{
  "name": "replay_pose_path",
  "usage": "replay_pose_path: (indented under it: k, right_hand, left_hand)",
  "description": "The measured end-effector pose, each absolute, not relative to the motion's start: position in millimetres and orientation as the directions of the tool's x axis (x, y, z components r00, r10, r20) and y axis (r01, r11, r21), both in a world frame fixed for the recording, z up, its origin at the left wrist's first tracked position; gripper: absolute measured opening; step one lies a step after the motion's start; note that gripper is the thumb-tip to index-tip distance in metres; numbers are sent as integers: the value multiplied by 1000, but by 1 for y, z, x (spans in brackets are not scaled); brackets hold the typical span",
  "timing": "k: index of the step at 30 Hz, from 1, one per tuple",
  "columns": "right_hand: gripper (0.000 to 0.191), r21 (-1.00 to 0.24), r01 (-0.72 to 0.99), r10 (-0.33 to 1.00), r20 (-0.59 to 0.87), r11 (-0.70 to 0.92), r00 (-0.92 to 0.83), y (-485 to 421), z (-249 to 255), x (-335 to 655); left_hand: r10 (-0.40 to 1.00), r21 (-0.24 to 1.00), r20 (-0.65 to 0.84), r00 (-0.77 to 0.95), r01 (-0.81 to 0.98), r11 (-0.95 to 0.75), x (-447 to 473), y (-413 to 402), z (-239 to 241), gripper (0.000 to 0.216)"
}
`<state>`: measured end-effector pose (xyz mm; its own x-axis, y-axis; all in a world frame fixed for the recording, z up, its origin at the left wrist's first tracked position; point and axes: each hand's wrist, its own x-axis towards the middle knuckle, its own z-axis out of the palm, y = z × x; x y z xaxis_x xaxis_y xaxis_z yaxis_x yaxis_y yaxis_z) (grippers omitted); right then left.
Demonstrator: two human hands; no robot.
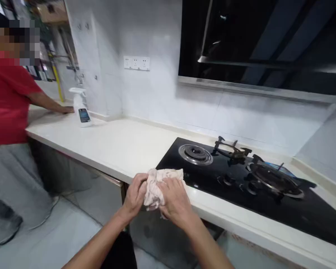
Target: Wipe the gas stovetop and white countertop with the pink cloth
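A crumpled pale cloth [154, 190] is bunched between my two hands over the front edge of the white countertop [123, 145]. My left hand [136, 195] grips its left side, with thumb and fingers closed on the fabric. On the other side, my right hand [173, 198] presses over the cloth, fingers curled onto it. Both hands are by the front left corner of the black gas cooktop [207, 179]. The left burner [196, 154] shows bare, without a pan support on it.
One loose pan support [232, 151] sits at the cooktop's back, another [274, 177] over the right burner. A white spray bottle [81, 108] stands on the counter at left. Beside it, a person in a red shirt [11, 97] rests a hand on the counter. A range hood [257, 48] overhangs the cooktop.
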<state>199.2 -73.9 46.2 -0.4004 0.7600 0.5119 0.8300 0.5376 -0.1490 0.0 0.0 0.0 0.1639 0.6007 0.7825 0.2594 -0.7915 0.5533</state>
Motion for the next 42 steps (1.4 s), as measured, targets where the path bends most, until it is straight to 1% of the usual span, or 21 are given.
replay_pose_path:
  k: [2,4,6,8,9,10,12,13,14,15,17,19,21,24,26,28,30,34,37,40,42]
  right_hand:
    - [39,-217,776,726,561,593,-397,-69,54,212]
    - [37,-238,763,702,614,601,-361,-66,65,226]
    - [41,-210,806,670,686,554,-282,-63,77,240]
    - [51,-187,866,674,709,463,-207,-60,86,255]
    - [57,-195,888,705,686,416,-180,-59,88,262]
    - [64,-218,899,758,630,380,-168,-58,88,269]
    - [75,-298,890,861,479,345,-173,-58,84,284]
    - [77,-351,873,888,425,338,-173,-59,80,292]
    - [76,-411,849,899,411,332,-152,-61,76,301]
    - [72,-475,820,895,435,321,-98,-64,74,310]
    - [65,-582,759,859,508,291,60,-74,71,328]
    - [61,-640,721,845,515,266,145,-85,72,345]
    - [61,-646,727,871,471,231,141,-95,71,358]
    - [69,-607,781,903,405,150,141,-100,56,372]
    - [75,-499,859,911,398,115,109,-97,37,380]
    - [78,-339,935,911,409,107,45,-91,15,387]
    - [79,-204,976,904,427,81,14,-86,-3,393]
    - [78,-68,996,889,452,-50,75,-85,-20,397]
    - [76,-17,995,899,428,-97,95,-89,-20,396]
    - [77,-3,993,907,406,-116,107,-92,-18,393]
    - [78,-2,994,909,405,-107,99,-92,-18,392]
  left_hand:
    - [644,607,763,54,280,-744,-1,-2,11,25]
    - [663,640,748,-23,287,-713,0,-6,21,26]
    - [668,657,740,-69,288,-697,3,-13,30,26]
    - [655,642,753,-58,285,-712,7,-22,40,25]
    - [646,628,762,-37,284,-724,10,-27,44,24]
    - [635,611,772,-11,284,-739,13,-32,49,23]
    - [603,569,796,43,287,-771,17,-41,59,21]
    - [586,546,807,69,290,-786,19,-44,64,21]
    - [568,522,817,95,293,-801,21,-46,69,22]
    - [552,498,824,127,300,-814,24,-46,74,22]
    - [522,443,824,220,327,-835,32,-43,83,24]
    - [513,385,783,352,373,-844,47,-36,90,31]
    - [542,345,675,500,436,-831,68,-26,96,45]
    - [595,310,410,691,508,-803,109,-14,99,73]
    - [586,283,249,772,521,-806,136,-8,98,82]
    - [564,259,162,809,517,-816,158,-4,96,80]
    - [563,253,136,815,520,-816,175,1,95,78]
    - [616,285,91,782,573,-769,192,16,95,82]
    - [656,294,60,752,615,-732,189,30,96,82]
    - [709,292,58,703,667,-686,173,48,97,79]
    - [772,303,60,633,725,-619,152,62,99,74]
